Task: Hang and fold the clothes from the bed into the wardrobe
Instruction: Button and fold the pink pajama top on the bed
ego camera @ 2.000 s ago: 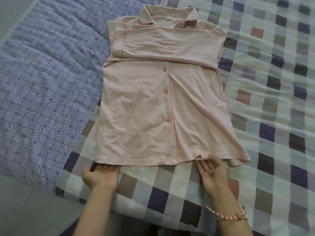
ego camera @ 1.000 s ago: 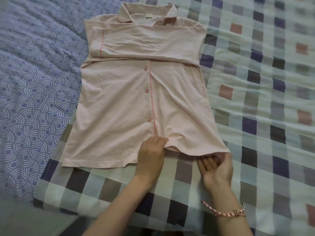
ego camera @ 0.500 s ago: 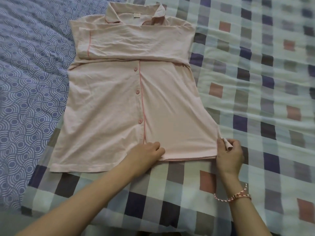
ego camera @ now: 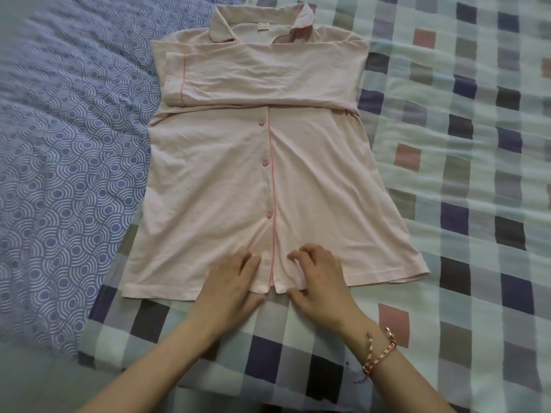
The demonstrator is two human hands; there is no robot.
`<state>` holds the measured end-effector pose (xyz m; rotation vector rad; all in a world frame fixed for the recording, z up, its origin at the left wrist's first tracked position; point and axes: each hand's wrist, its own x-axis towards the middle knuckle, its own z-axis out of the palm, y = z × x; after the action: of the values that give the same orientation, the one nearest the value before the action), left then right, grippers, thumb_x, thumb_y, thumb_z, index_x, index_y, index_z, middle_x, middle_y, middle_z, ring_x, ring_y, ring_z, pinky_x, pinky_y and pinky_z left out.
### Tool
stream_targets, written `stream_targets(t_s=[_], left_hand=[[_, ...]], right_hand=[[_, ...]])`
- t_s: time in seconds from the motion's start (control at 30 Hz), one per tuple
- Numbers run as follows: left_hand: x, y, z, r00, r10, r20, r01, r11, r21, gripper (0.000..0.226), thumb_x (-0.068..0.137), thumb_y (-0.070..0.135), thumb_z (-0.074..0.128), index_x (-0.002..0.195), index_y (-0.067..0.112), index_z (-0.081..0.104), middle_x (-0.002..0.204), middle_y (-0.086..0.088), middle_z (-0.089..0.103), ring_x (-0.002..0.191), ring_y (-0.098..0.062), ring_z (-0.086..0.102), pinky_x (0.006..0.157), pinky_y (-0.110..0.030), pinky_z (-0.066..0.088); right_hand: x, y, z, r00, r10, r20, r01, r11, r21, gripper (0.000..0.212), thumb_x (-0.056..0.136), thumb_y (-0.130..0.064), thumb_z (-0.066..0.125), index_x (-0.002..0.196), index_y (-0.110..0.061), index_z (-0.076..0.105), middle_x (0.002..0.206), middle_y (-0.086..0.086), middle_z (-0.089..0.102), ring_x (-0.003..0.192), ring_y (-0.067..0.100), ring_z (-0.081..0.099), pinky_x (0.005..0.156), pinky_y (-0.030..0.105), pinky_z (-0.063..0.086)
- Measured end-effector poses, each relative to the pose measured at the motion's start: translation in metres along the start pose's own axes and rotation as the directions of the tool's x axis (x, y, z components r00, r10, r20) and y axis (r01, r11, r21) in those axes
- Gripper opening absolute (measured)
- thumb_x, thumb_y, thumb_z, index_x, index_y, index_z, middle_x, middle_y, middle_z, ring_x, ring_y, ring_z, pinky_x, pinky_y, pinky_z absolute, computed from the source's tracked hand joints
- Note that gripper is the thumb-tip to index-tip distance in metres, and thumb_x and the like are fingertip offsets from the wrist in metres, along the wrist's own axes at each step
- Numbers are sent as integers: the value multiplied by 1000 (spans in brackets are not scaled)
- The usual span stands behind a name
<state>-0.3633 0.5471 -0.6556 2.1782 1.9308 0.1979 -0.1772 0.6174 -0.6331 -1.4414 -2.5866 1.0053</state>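
A braided bracelet (ego camera: pixel 379 355) sits on my right wrist, above the checked blanket (ego camera: pixel 465 263) spread over the bed. My hands are close together at the middle of the hem of the pink shirt (ego camera: pixel 226 180). My left hand (ego camera: pixel 234 283) lies flat on the cloth. My right hand (ego camera: pixel 320 281) has curled fingers and its thumb at the hem; I cannot tell whether it grips. The shirt lies buttoned, sleeves folded across the chest. A blue patterned sheet (ego camera: pixel 59 144) lies left.

The shirt (ego camera: pixel 223 174) was pale pink with darker pink piping and buttons (ego camera: pixel 264 162); the blanket (ego camera: pixel 477 174) was checked in mint, navy, grey and dusty pink; the sheet (ego camera: pixel 65 144) was blue with white arcs.
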Motion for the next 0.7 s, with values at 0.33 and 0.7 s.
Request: stream_targets(t_s=[0.33,0.7], left_hand=[[-1,-21,-29,925,-378,38,323,732,-599,32,95,34,43,87,14,66,84,5,62,76,0,51,68,-7,37],[8,24,-102,806,-393,-444,62,801,-596,32,99,27,36,107,9,62,95,18,63,87,12,55,77,-3,41]], right_hand=[[2,8,10,991,-92,-93,92,996,-13,26,90,-38,50,94,-17,66,109,6,61,98,23,57,84,35,45],[8,-42,18,849,-278,-450,278,958,-67,27,94,-27,45,100,-12,68,98,3,69,91,16,61,82,28,42]])
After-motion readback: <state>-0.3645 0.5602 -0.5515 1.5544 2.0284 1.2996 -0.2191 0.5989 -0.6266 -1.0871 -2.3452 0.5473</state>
